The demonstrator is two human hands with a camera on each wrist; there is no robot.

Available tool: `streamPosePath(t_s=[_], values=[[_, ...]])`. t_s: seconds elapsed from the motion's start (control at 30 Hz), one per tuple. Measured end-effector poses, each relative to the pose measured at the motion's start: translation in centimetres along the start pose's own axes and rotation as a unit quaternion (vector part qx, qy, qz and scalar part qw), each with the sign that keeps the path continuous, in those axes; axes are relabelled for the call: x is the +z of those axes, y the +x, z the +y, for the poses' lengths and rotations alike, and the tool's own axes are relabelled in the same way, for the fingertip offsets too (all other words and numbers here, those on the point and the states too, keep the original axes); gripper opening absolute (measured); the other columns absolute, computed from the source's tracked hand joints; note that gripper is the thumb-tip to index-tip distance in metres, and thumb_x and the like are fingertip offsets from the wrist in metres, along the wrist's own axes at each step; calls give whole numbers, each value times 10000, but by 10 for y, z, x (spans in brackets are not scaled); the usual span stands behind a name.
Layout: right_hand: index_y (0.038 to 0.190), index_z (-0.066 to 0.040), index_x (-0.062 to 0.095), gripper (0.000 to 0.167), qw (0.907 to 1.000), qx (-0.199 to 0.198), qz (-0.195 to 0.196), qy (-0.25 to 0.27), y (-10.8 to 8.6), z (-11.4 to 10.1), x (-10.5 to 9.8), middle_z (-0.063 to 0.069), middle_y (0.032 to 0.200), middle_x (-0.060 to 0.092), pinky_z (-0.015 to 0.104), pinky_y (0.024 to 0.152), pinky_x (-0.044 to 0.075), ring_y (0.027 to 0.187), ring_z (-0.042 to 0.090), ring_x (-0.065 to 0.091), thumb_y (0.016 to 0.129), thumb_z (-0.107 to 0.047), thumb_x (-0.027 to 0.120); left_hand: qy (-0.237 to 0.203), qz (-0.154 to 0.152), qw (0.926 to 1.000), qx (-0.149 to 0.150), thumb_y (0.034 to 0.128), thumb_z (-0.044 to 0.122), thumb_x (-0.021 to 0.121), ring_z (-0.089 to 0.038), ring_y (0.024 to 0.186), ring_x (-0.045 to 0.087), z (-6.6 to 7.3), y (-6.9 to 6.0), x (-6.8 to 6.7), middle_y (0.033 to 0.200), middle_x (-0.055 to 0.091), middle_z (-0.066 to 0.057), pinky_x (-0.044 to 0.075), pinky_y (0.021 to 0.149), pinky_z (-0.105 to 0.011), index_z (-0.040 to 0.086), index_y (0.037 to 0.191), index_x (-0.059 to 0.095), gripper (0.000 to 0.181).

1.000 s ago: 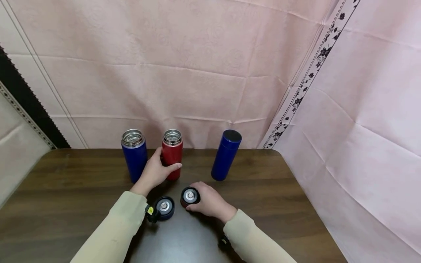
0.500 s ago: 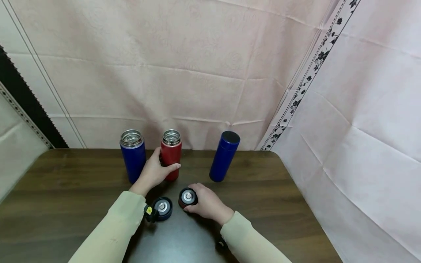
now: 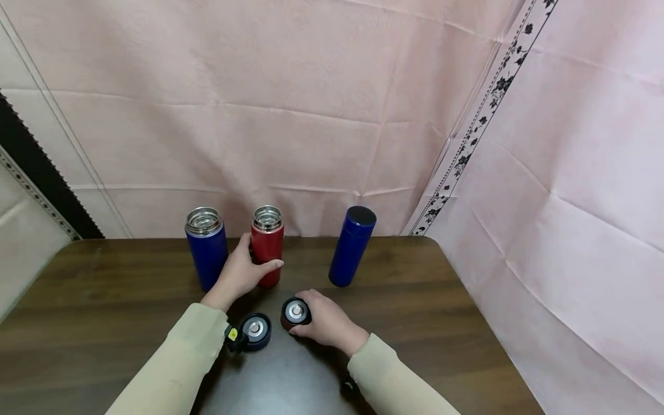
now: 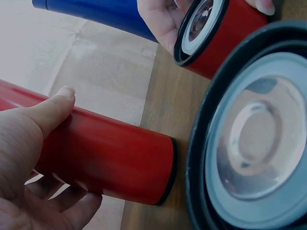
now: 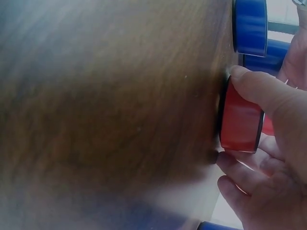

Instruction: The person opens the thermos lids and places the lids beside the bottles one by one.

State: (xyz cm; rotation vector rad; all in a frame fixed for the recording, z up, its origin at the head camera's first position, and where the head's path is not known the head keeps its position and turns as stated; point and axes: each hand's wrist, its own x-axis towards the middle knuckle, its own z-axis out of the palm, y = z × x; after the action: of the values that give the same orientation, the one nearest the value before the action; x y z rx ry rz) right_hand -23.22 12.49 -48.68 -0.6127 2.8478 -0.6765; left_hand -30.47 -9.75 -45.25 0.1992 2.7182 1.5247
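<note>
An uncapped red bottle (image 3: 267, 245) stands upright near the table's back edge, and the left hand (image 3: 240, 274) grips its side with thumb and fingers around it. In the left wrist view that hand (image 4: 38, 143) wraps the red body (image 4: 120, 155). Lower right of it, the right hand (image 3: 327, 321) holds a red lid (image 3: 296, 312), inner side up, on the table. The right wrist view has the right hand's (image 5: 268, 129) thumb and fingers on opposite sides of the lid (image 5: 241, 117). A blue lid (image 3: 256, 331), also inner side up, lies beside the left wrist.
An uncapped blue bottle (image 3: 207, 251) stands left of the red one. A capped blue bottle (image 3: 353, 248) stands to the right, near the back edge of the wooden table (image 3: 129, 323). Pale pink cloth (image 3: 290, 115) hangs behind and at the right.
The head view has shifted slightly, so everything sits a little further left. Both hands keep their holds, and neither object has visibly moved on the table.
</note>
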Motion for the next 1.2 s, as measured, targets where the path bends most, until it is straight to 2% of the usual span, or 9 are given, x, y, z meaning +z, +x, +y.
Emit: streamPosePath(t_s=[0.17,0.37,0.63,0.83,1.07,1.2], values=[[1317,-112,533,660,10000,17,-31,-54,-3,-1,-3,-4,1185,577,321,934,478,1014,86,557,783,-390,804,46,40,9999,-122,791,489,762,-336,1196,517,3,1,4,1337,502,-143,422,978,-555,134,1433,275,880],[1319,-94,535,673,9997,113,203,-51,-11,-2,-3,18,1193,579,336,930,480,1035,112,568,777,-384,809,-30,154,9998,-118,755,558,758,-327,1185,523,8,0,10,1327,507,-135,443,958,-544,147,1427,282,921],[1300,-102,545,656,9991,131,396,23,-12,-6,5,-18,1125,576,304,889,493,982,82,570,777,-404,804,-133,189,9995,-199,749,565,760,-341,1209,502,7,-4,5,1354,486,-158,424,974,-558,129,1431,272,945],[1433,-117,436,786,9988,295,385,68,-15,-10,9,45,1316,544,391,977,451,1164,171,541,810,-479,749,-29,237,9994,-245,785,539,742,-355,1213,499,5,-6,2,1363,478,-183,402,993,-567,101,1434,260,919],[1479,-166,367,817,9978,338,436,363,-28,-7,-15,31,1409,467,392,1011,427,1238,147,490,822,-483,734,309,288,9987,-286,845,480,708,-380,1211,495,10,-8,5,1374,466,-209,392,994,-580,71,1463,233,880],[1484,-180,362,791,9966,409,488,523,-38,1,-35,40,1460,428,428,1037,398,1310,180,430,844,-492,707,457,247,9985,-181,873,396,704,-391,1241,473,14,-15,2,1405,434,-224,394,994,-577,57,1481,222,847]])
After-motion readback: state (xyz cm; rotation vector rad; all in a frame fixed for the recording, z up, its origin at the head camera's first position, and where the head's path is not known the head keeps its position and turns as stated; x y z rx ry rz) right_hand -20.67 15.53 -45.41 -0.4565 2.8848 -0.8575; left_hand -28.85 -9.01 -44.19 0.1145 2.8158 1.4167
